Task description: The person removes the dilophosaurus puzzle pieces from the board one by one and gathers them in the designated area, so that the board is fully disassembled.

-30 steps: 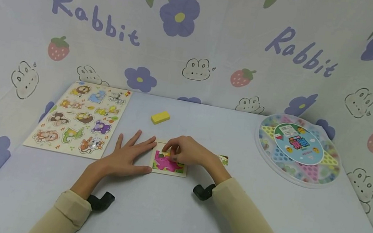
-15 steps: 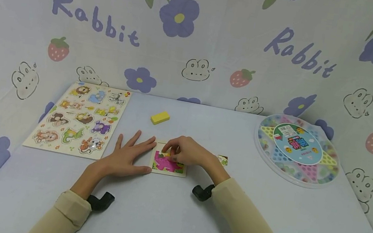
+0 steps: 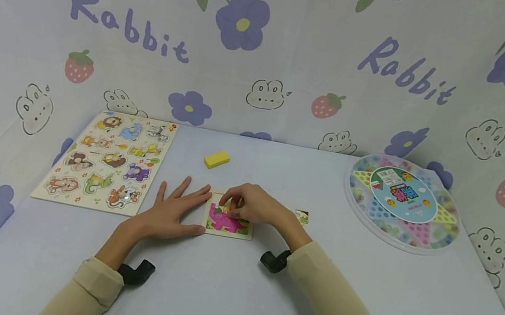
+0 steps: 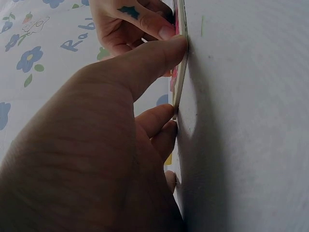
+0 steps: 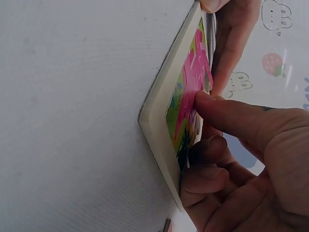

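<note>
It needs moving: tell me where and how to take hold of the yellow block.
Probably pinch the yellow block mid-length, across its two long sides, coming from above: it is oblong, lies flat on the table and has nothing touching it.

The small square puzzle (image 3: 224,224) lies flat on the tabletop (image 3: 218,284), its pale wooden rim (image 5: 157,108) framing a picture of a pink animal (image 3: 222,221) on green. The left hand (image 3: 171,216) touches its left edge; the right hand (image 3: 253,203) covers the upper right, so any piece between those fingers is hidden. A loose piece (image 3: 302,216), patterned in green, lies flat beyond the right wrist.
</note>
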Motion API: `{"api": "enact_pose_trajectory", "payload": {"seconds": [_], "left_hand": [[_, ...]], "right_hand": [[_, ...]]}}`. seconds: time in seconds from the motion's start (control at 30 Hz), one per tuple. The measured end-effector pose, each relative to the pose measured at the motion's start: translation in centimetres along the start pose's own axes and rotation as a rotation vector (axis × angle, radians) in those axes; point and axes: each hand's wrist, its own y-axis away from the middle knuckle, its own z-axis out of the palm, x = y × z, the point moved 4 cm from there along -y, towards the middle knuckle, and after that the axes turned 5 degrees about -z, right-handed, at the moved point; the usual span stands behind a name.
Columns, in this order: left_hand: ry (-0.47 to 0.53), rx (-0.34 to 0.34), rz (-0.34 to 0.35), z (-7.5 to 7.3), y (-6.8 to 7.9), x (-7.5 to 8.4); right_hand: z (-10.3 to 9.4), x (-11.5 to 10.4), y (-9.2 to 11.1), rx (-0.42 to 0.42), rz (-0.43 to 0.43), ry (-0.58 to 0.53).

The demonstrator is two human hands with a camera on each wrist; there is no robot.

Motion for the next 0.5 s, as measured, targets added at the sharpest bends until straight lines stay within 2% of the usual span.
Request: {"api": "enact_pose_trajectory", "payload": {"seconds": [0.5], "left_hand": [[-0.006, 0.005, -0.001, 0.10, -0.06, -0.14]], "right_hand": [[0.32, -0.44, 0.33, 0.074, -0.049, -0.008]]}}
